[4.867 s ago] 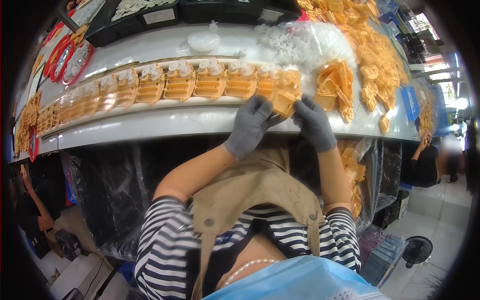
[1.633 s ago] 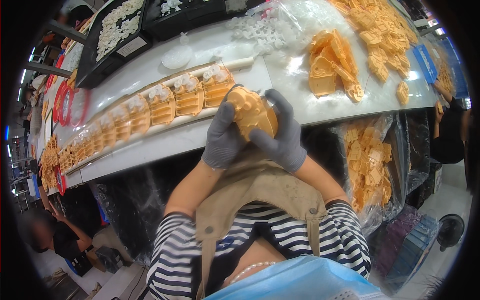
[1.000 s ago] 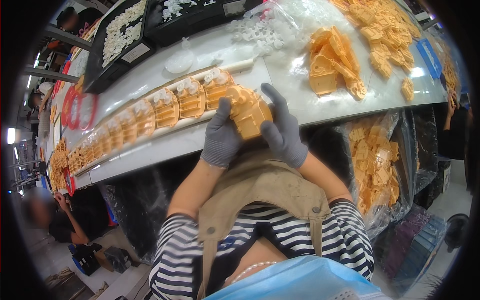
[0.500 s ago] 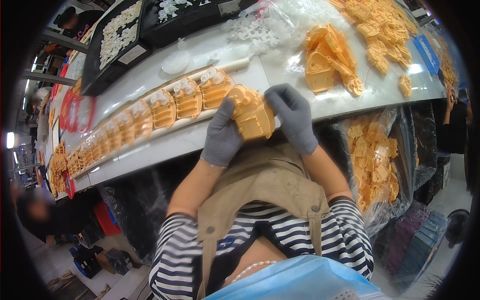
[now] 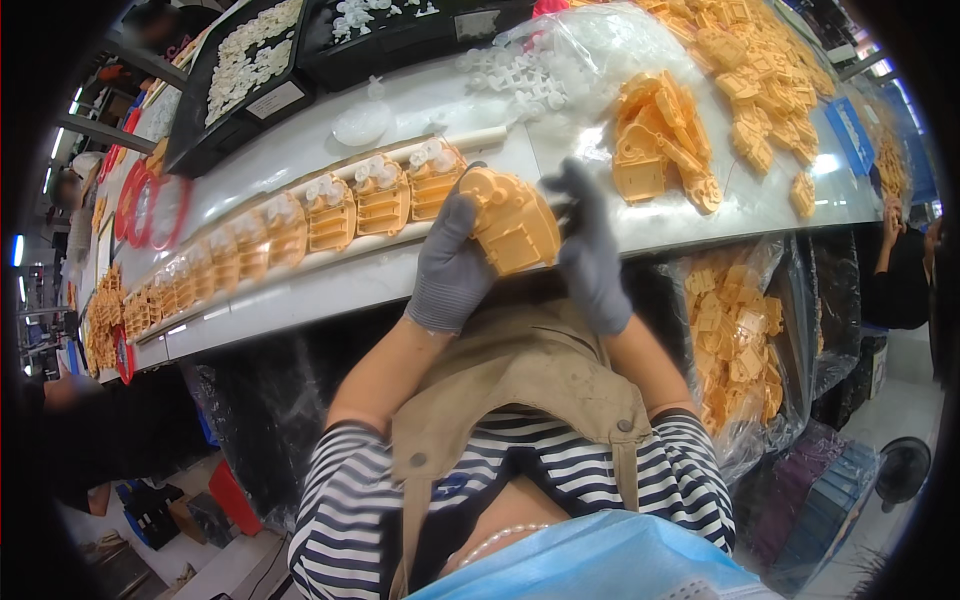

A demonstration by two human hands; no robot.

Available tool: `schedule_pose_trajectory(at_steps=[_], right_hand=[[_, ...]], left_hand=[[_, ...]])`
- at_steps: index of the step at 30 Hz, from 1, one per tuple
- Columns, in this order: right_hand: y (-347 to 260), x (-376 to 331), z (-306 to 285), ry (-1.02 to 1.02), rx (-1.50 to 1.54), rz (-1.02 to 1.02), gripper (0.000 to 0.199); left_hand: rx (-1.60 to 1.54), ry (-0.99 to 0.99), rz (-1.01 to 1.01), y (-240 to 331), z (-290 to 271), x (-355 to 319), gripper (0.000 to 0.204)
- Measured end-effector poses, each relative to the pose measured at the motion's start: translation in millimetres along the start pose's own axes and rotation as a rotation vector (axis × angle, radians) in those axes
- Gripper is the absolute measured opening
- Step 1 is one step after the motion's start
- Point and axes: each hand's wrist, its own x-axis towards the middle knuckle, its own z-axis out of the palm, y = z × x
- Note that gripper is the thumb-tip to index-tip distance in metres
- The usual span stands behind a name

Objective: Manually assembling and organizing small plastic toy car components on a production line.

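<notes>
My left hand (image 5: 447, 262), in a grey knit glove, is closed around the left side of a yellow-orange plastic housing (image 5: 513, 222). The housing is tilted, with a rounded, knobbed top and a flat panel lower down. Just to its right is my right hand (image 5: 592, 250), gloved alike, a little apart from the housing. Its fingers are blurred but look stretched upward and apart, with nothing seen between them. Beyond the left hand, a row of similar orange housings (image 5: 330, 222) with clear plastic pieces on top runs along a pale rail (image 5: 395, 238).
Orange parts lie in a small pile (image 5: 655, 140) and a larger heap (image 5: 765, 75) at right. Clear pieces (image 5: 515, 78) lie at the back, near black trays (image 5: 245, 70). Below the table edge stands a plastic-lined bin of orange parts (image 5: 735, 340). Other people work nearby.
My right hand has let go of the housing's right side and moved slightly off it, fingers spreading. The housing has tilted a little in my left hand. The whole view has shifted slightly.
</notes>
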Motion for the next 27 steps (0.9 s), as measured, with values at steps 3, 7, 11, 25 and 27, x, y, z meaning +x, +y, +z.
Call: schedule_pose_trajectory(at_steps=[3, 7, 11, 25, 27], right_hand=[[-1, -6, 22, 0.054, -0.123, -0.175, 0.074], [-13, -1, 25, 0.051, -0.133, -0.213, 0.056], [-23, -1, 30, 0.130, -0.259, -0.257, 0.032], [9, -18, 26, 0.188, 0.032, -0.271, 0.043], [3, -18, 28, 0.229, 0.227, -0.090, 0.051]], left_hand=[[0.051, -0.001, 0.009, -3, 7, -4, 0.049], [0.236, -0.079, 0.128, -5, 8, -14, 0.050], [0.258, -0.052, 0.219, -2, 10, -19, 0.052], [0.544, -0.099, 0.205, -6, 13, -23, 0.065], [0.646, -0.031, 0.296, -15, 14, -20, 0.063]])
